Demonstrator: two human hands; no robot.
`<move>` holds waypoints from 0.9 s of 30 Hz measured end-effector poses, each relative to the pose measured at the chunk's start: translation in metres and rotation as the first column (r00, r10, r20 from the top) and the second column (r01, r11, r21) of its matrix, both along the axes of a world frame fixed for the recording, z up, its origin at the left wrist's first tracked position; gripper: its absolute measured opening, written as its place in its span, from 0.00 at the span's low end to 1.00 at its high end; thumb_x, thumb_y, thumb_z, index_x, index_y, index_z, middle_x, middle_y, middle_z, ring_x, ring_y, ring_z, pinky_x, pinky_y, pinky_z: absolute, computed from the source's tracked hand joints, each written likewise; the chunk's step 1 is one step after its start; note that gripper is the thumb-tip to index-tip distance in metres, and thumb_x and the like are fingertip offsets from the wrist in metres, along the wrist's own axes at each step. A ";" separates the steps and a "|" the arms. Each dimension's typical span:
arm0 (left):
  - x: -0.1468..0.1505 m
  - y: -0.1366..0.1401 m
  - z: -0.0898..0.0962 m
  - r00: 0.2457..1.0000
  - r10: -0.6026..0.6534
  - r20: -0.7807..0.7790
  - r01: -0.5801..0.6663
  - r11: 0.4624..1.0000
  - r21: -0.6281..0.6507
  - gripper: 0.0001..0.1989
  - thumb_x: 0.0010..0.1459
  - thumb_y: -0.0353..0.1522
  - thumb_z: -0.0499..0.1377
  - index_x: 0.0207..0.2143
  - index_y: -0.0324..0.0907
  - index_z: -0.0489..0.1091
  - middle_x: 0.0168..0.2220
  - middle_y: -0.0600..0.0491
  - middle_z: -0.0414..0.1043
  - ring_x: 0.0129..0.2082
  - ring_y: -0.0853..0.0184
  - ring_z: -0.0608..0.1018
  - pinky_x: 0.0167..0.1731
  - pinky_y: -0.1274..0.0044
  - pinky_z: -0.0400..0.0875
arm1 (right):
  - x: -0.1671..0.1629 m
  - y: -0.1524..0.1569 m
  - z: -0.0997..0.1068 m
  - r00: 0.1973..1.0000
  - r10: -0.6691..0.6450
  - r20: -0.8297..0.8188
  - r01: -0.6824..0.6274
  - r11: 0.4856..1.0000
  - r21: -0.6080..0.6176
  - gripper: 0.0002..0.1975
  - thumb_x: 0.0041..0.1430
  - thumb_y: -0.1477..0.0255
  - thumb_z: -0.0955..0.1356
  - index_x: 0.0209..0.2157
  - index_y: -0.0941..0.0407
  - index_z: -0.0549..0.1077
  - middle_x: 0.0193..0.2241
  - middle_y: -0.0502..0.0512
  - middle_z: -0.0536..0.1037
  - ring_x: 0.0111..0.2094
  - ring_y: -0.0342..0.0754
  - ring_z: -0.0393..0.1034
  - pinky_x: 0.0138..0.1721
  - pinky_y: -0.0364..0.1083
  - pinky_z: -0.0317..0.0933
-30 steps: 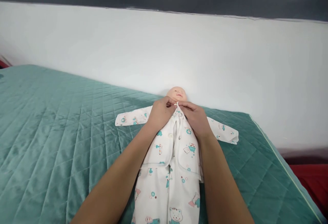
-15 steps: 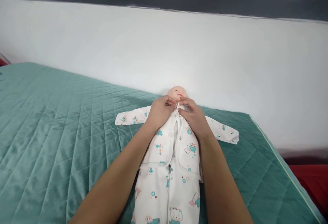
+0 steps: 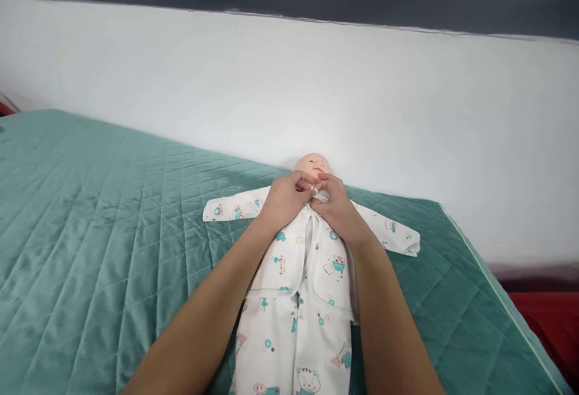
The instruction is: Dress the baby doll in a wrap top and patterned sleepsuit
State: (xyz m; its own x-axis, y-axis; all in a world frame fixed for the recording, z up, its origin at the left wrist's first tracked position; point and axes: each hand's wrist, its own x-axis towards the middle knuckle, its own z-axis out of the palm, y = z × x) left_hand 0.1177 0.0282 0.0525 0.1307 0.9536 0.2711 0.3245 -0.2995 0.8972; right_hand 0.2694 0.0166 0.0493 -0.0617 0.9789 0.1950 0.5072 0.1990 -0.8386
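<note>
Nearest, the white trousers (image 3: 271,350) are lying along the bed, running out of view at the bottom between two bare forearms; they are showing printed animals, a striped cat's face among them, in teal, pink and brown. The white jacket (image 3: 332,274) is overlapping their top. Its soft, thin-looking cloth is carrying the same kind of print, its front panels are curving apart at the rounded, bound hems, and small round fasteners are sitting near both front edges.

Farther up, at the collar, the left hand (image 3: 289,197) is pinching a bit of white cloth, thumb and index finger nearly meeting. The right hand (image 3: 335,205) is holding the same spot, thumb and index drawn close around it; its other fingers are curling loosely. The sleeves are stretching out flat to both sides. Just above the hands, the doll's smooth, rounded head (image 3: 312,164) is resting near the wall.

The green quilted cover (image 3: 113,232) is spreading wide leftward, diamond-stitched and velvety; rightward its pale-piped edge is running nearer the sleeve, with red cloth (image 3: 547,316) beyond. Behind, the plain white wall (image 3: 289,81) is rising to a dark, glossy band (image 3: 407,0).
</note>
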 end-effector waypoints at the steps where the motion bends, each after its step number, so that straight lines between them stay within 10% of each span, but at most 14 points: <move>1: 0.000 0.000 0.000 1.000 -0.007 -0.005 0.007 1.000 -0.006 0.11 0.54 0.26 0.60 0.41 0.44 0.75 0.32 0.56 0.78 0.33 0.68 0.78 0.38 0.75 0.70 | 0.000 0.000 -0.001 1.000 -0.002 0.003 0.002 1.000 0.002 0.09 0.50 0.72 0.67 0.36 0.51 0.67 0.62 0.56 0.61 0.67 0.54 0.51 0.67 0.59 0.46; 12: -0.003 0.001 -0.005 0.988 -0.032 -0.151 0.052 0.990 0.131 0.19 0.55 0.21 0.55 0.44 0.47 0.77 0.47 0.51 0.70 0.47 0.65 0.75 0.52 0.71 0.70 | 0.000 -0.008 -0.007 0.995 -0.010 -0.102 0.021 0.994 0.105 0.11 0.50 0.71 0.67 0.38 0.51 0.66 0.56 0.56 0.66 0.62 0.53 0.59 0.62 0.56 0.52; 27: -0.005 -0.007 -0.008 0.912 0.087 -0.401 0.005 0.975 0.224 0.17 0.63 0.29 0.52 0.47 0.47 0.78 0.50 0.49 0.69 0.53 0.60 0.73 0.46 0.72 0.72 | 0.001 -0.014 -0.013 0.999 -0.011 0.033 0.003 0.973 0.230 0.07 0.56 0.67 0.64 0.35 0.51 0.72 0.46 0.54 0.75 0.53 0.53 0.66 0.59 0.55 0.55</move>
State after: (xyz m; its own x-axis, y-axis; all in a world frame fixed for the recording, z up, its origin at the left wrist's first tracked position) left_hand 0.1129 0.0210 0.0446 0.2356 0.8849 0.4018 0.6625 -0.4487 0.5997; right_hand 0.2707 0.0029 0.0368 -0.0654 0.9083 0.4132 0.5364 0.3812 -0.7530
